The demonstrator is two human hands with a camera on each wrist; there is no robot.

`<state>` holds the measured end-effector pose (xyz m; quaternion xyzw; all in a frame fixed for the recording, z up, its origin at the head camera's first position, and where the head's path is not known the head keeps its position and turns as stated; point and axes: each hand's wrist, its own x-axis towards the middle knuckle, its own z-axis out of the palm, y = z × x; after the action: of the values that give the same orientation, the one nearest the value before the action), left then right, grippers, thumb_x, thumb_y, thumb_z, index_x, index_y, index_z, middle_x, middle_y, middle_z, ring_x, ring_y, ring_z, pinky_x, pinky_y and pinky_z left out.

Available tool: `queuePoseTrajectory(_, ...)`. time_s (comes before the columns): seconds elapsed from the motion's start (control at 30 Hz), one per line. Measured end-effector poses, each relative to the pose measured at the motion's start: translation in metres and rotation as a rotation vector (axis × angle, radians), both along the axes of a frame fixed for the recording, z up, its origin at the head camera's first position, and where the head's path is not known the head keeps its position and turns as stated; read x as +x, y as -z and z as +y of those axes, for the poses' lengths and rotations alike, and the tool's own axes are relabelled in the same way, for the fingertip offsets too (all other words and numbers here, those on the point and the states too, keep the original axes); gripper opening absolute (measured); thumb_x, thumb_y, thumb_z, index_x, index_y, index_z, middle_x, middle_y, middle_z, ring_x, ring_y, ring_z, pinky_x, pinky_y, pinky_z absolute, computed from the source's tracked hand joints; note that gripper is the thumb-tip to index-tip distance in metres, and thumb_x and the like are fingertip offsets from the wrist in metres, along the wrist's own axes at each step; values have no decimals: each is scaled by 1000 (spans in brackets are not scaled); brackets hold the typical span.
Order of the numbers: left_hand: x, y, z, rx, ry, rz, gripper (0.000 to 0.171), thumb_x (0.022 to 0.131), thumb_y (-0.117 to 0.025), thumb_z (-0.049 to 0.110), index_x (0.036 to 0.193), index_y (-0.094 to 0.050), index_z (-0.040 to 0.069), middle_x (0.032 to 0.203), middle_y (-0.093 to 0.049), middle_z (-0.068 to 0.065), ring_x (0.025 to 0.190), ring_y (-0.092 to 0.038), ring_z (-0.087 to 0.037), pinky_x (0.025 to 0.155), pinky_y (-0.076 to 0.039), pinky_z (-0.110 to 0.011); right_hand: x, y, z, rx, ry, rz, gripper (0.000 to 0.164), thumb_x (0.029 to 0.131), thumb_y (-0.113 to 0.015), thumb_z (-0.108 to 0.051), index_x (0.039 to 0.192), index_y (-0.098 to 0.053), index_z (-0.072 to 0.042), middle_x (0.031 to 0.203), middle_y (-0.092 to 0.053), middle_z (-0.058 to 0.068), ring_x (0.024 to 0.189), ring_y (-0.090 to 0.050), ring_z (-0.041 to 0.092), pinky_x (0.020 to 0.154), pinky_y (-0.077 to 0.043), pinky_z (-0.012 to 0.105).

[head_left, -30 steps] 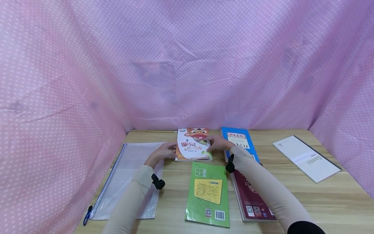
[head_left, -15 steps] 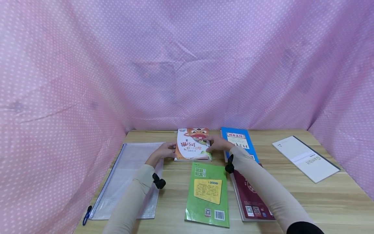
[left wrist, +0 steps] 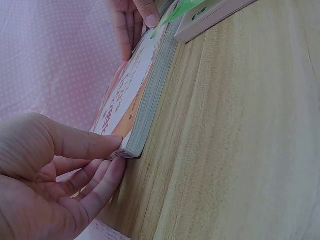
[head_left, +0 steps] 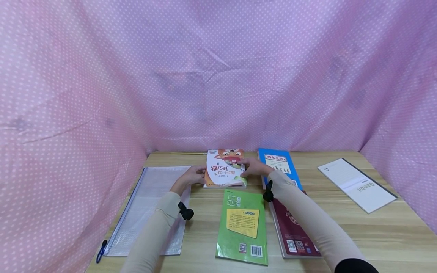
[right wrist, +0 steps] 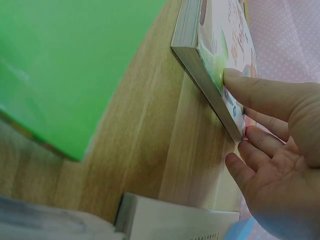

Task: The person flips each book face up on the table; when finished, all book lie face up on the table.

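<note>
The left hand pinches the near left corner of a white-and-orange paperback book with a cartoon animal face on its cover, thumb on the cover and fingers at the side edge. The right hand grips the opposite edge similarly, thumb on the cover, with its outer fingers spread apart. The book lies on the wooden table, near its far edge; whether any edge is raised cannot be determined. Judged by its modest thickness, it should be light and fairly stiff when closed, with flexible covers, a slightly slippery glossy face and corners liable to bend. The soundest hold is at both long sides, catching cover and page block together. The title stands upright to the wearer; the top edge faces the pink dotted curtain, and the long axis runs away from the body. A green book lies just nearer the wearer, a translucent mesh zip pouch to the left, and a blue book to the right, with a maroon book nearer the wearer.
</note>
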<state>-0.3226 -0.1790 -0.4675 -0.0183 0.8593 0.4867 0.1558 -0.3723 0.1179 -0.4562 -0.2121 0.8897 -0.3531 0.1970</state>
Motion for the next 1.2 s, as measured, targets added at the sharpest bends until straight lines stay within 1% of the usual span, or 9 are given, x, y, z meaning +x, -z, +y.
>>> queuePoseTrajectory(0.47,1,-5,4,-14,13,-23,71,82,-73,-6,148,-50,3,135,-57,-17,120,-55,-27,101,-52,-35,0,0,0,-8,-8,28,63,89,-77,-10,147,-53,-5,160,-38,23,149,-31,45,121,-31,61)
queuePoseTrajectory(0.63,-2,-14,8,53,13,-16,75,83,-74,-4,152,-44,2,136,-53,-22,113,-56,-27,90,-56,-31,-5,-12,4,-10,-24,100,61,88,-78,-9,144,-55,-2,156,-44,24,145,-37,47,117,-37,60)
queuePoseTrajectory(0.7,-3,-20,12,66,16,2,76,85,-74,-2,153,-41,3,139,-50,-24,115,-56,-29,91,-57,-33,-8,-19,7,-15,-9,78,63,89,-75,-7,147,-52,-2,158,-41,23,142,-41,48,116,-40,59)
queuePoseTrajectory(0.77,-4,-26,18,50,27,37,77,86,-74,3,154,-40,4,142,-50,-24,118,-57,-32,93,-57,-36,-12,-25,12,-25,5,66,66,88,-74,-5,149,-49,-1,159,-39,24,135,-48,48,111,-46,57)
queuePoseTrajectory(0.87,-5,-32,30,48,53,78,75,87,-74,7,154,-41,5,144,-51,-25,120,-58,-35,97,-57,-40,-15,-33,21,-32,5,73,67,88,-75,-4,149,-48,0,151,-47,29,105,-61,40,96,-57,49)
queuePoseTrajectory(0.97,-5,-36,43,69,85,91,71,90,-72,9,154,-42,6,142,-53,-24,119,-62,-34,99,-57,-40,-16,-38,32,-41,1,77,67,88,-74,-3,149,-49,-2,137,-55,35,84,-54,30,89,-57,47)
queuePoseTrajectory(1.07,-2,-38,58,100,128,86,69,93,-70,10,154,-41,5,139,-55,-24,117,-64,-33,98,-58,-39,-15,-41,43,-37,7,64,68,88,-73,-2,151,-48,-4,138,-54,34,99,-58,38,97,-54,53)
queuePoseTrajectory(1.1,0,-40,63,116,141,80,68,93,-70,9,154,-40,5,139,-55,-25,118,-64,-34,98,-58,-40,-16,-41,47,-26,7,70,68,88,-73,-3,151,-47,-4,148,-49,31,115,-57,43,105,-50,56)
queuePoseTrajectory(1.2,1,-39,78,152,185,84,68,93,-70,7,154,-40,2,139,-55,-26,118,-63,-34,98,-59,-42,-16,-42,59,16,15,91,67,89,-73,-4,151,-46,-4,158,-38,27,142,-39,50,114,-42,61)
